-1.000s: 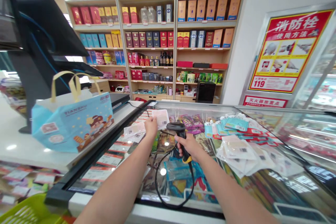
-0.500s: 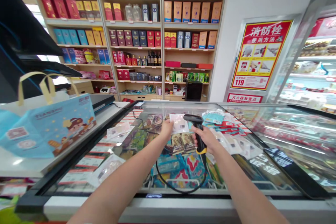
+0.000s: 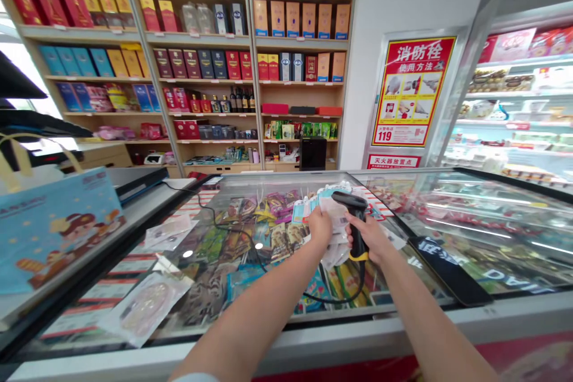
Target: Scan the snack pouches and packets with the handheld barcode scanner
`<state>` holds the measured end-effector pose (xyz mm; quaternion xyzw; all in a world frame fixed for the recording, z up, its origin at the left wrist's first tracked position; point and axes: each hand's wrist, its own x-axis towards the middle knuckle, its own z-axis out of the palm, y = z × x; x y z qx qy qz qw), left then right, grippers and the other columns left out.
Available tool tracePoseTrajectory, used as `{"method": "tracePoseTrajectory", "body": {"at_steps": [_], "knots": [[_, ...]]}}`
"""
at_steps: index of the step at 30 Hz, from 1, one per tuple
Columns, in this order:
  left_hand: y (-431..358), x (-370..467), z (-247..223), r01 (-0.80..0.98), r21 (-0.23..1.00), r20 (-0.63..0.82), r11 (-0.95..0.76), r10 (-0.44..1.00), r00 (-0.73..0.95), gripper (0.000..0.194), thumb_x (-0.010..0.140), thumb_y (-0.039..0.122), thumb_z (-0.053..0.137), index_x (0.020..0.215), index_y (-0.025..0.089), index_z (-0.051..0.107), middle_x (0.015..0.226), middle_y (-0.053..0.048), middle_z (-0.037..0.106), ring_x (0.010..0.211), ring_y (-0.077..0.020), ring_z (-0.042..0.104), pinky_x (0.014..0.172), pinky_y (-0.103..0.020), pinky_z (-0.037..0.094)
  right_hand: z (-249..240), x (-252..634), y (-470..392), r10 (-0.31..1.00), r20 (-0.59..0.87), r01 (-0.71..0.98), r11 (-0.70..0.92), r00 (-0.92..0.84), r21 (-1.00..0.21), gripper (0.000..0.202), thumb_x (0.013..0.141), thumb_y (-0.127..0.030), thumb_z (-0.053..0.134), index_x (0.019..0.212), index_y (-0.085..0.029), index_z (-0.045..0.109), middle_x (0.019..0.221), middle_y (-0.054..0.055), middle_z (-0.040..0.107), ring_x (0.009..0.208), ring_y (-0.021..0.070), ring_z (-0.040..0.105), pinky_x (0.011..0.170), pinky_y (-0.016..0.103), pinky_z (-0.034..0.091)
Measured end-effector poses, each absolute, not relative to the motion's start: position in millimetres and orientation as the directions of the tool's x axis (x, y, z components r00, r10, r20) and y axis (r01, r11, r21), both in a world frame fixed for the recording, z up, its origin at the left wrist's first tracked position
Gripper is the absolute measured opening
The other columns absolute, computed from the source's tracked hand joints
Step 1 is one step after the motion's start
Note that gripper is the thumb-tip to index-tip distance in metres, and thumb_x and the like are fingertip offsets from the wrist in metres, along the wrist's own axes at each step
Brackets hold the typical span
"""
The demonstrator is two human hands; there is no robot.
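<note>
Scanning seems in hand: above the glass-topped chest freezer, the left hand pinches 1 white packet, the right hand grips the barcode scanner, and the next move calls for steady aim.

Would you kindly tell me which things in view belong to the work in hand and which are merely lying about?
In use:
right hand, gripping the scanner
left hand, holding a white packet
probably the loose packets at left

Apparently just there:
blue bag
shelved boxes
red poster
</note>
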<state>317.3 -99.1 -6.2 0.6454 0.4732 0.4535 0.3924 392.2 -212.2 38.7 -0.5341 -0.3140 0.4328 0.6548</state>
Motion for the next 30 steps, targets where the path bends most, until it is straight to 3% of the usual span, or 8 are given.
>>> {"method": "tracePoseTrajectory", "body": {"at_steps": [3, 8, 11, 20, 30], "knots": [[-112.8, 322.4, 2.2, 0.416, 0.875, 0.229, -0.248, 0.969, 0.096, 0.029, 0.08, 0.011, 0.044, 0.099, 0.017, 0.065, 0.099, -0.011, 0.069, 0.097, -0.0225, 0.062, 0.09, -0.034, 0.043, 37.2, 397.6, -215.6, 0.901, -0.045, -0.235, 0.064, 0.431, -0.97, 0.035, 0.067, -0.037, 0.077, 0.075, -0.02, 0.047, 0.048, -0.006, 0.054, 0.037, 0.0093, 0.048, 0.036, 0.022, 0.044], [-122.8, 320.7, 8.6, 0.443, 0.866, 0.246, -0.232, 0.969, 0.027, 0.053, 0.074, 0.003, 0.045, 0.123, 0.02, 0.058, 0.125, -0.013, 0.061, 0.122, -0.0246, 0.052, 0.105, -0.038, 0.035, 36.8, 396.8, -217.7, 0.898, -0.058, -0.234, 0.051, 0.435, -0.971, 0.034, 0.065, -0.033, 0.079, 0.076, -0.02, 0.049, 0.049, -0.006, 0.055, 0.037, 0.0093, 0.048, 0.037, 0.022, 0.044], [-123.1, 316.7, 10.7, 0.419, 0.872, 0.274, -0.251, 0.962, 0.006, 0.052, 0.072, 0.002, 0.045, 0.119, 0.021, 0.058, 0.131, -0.011, 0.056, 0.127, -0.0236, 0.048, 0.107, -0.04, 0.034, 38.4, 393.4, -217.6, 0.898, -0.067, -0.233, 0.04, 0.434, -0.972, 0.033, 0.064, -0.031, 0.079, 0.076, -0.02, 0.05, 0.049, -0.006, 0.055, 0.037, 0.0101, 0.049, 0.037, 0.023, 0.045], [-97.0, 276.3, 8.4, 0.341, 0.891, 0.327, -0.299, 0.944, -0.028, 0.034, 0.071, 0.005, 0.052, 0.1, 0.018, 0.063, 0.123, -0.011, 0.057, 0.122, -0.0207, 0.051, 0.106, -0.033, 0.037, 42.9, 365.5, -207.1, 0.912, -0.063, -0.21, 0.025, 0.405, -0.977, 0.038, 0.063, -0.036, 0.08, 0.073, -0.02, 0.047, 0.048, -0.006, 0.054, 0.035, 0.0087, 0.048, 0.034, 0.021, 0.045], [-20.8, 111.5, 17.3, 0.521, 0.83, 0.374, -0.2, 0.893, -0.251, 0.031, 0.071, 0.01, 0.06, 0.101, 0.014, 0.064, 0.123, -0.015, 0.055, 0.118, -0.0207, 0.053, 0.105, -0.031, 0.036, 36.3, 293.7, -165.5, 0.974, -0.072, -0.208, -0.027, 0.216, -0.978, 0.035, 0.068, -0.039, 0.076, 0.071, -0.02, 0.046, 0.047, -0.006, 0.053, 0.035, 0.0087, 0.048, 0.034, 0.022, 0.045]]}}
